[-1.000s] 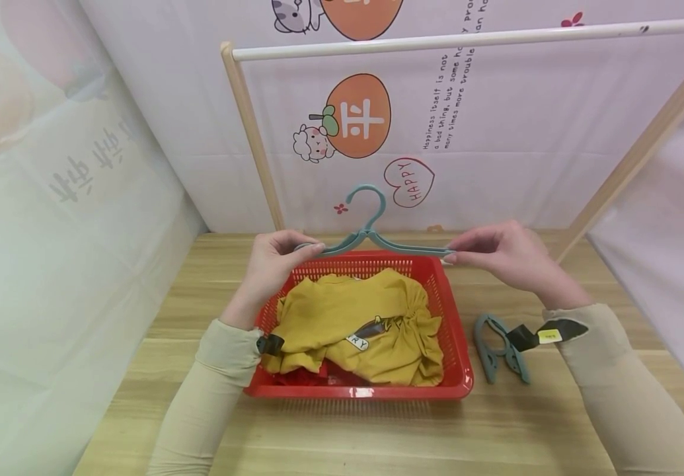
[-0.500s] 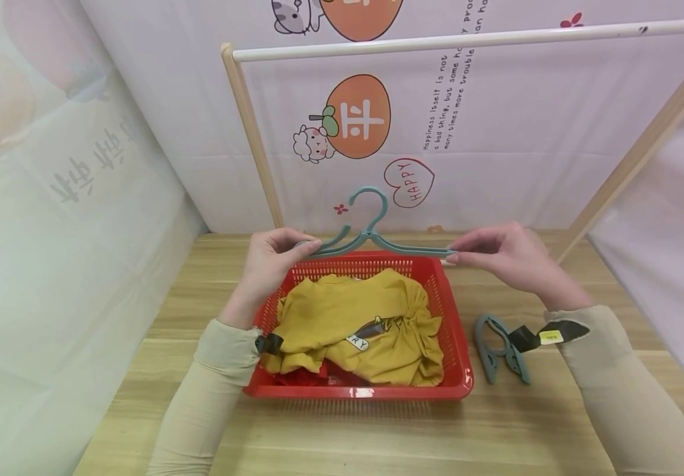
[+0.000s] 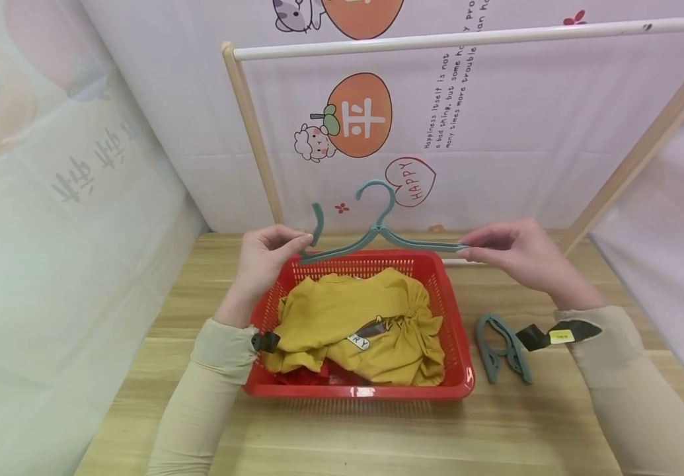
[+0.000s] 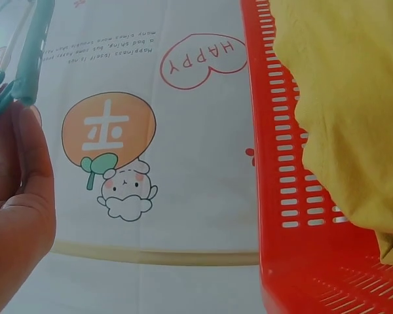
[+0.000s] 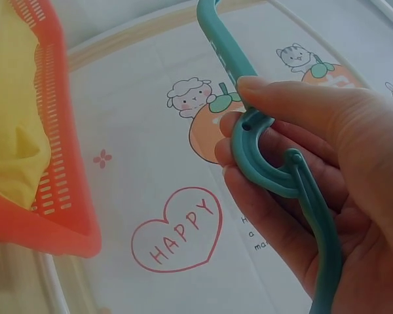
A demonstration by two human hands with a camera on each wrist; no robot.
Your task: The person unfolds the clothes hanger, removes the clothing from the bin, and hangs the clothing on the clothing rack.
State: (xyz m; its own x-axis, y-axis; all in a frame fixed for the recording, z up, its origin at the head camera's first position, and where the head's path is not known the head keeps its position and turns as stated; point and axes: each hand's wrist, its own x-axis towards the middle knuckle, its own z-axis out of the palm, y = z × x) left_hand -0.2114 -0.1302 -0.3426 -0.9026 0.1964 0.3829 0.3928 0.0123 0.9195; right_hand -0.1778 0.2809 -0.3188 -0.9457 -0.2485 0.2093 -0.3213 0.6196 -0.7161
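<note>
A teal folding clothes hanger (image 3: 344, 250) is held above the far rim of a red basket, its hook upward. At its left end, my left hand (image 3: 266, 256) pinches the hanger between thumb and fingers; a short curved piece stands up there, apart from the long arm. My right hand (image 3: 517, 254) pinches the other end, where the right wrist view shows a curved hinged part of the hanger (image 5: 226, 49) lying across the fingers. A crumpled yellow garment (image 3: 347, 311) fills the red basket (image 3: 359, 391) below, with something red under it.
On the wooden table right of the basket lies a second hanger (image 3: 486, 347), folded, near the right sleeve. Behind stands a rack with a white bar (image 3: 472, 39) and wooden posts (image 3: 252, 132). Printed cloth walls enclose the back and sides.
The hanger's short left piece has swung up and outward from the long arm. My right hand and the hanger have shifted slightly right; my left hand moved a little left.
</note>
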